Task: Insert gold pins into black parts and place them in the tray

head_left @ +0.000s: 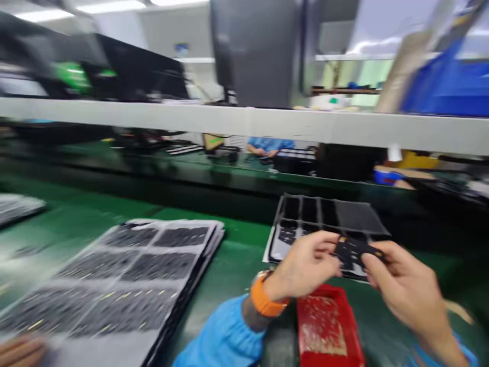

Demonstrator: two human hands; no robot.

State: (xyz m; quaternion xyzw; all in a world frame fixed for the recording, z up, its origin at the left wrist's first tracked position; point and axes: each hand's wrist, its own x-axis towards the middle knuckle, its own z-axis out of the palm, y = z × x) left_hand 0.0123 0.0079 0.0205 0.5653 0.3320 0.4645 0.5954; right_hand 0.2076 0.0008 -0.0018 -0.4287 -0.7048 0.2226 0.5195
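Green worktop (237,255): left hand (305,262) and right hand (405,288) pinch black part (355,251) near red bin (324,326); fingertip-only grip, could slip.

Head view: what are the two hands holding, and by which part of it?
Both hold one small flat black part. The left hand pinches its left end and the right hand its right end. Motion blur hides finer detail.

green bench (237,265) | left: stack of sheets (126,275) | right: black tray (328,211) | near edge: red box (324,326)
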